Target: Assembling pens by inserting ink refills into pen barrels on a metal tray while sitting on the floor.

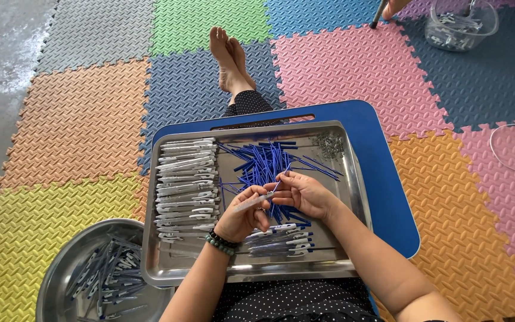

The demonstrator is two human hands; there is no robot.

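We read this as informal home piecework done on the floor: interlocking coloured foam mats [353,65] throughout, bare concrete [1,42] at 10 o'clock, steel tray [353,179] of pen parts on a blue lap desk [388,179] at centre

Colourful foam mats [90,125], clear plastic tub [461,24].

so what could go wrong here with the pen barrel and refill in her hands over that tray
The left hand holds a pen barrel while the right hand feeds a thin blue refill into it; the refill could bend or miss. The steel tray sits on a blue lap table over the legs, so a shift might slide it. The small springs in its corner could scatter.
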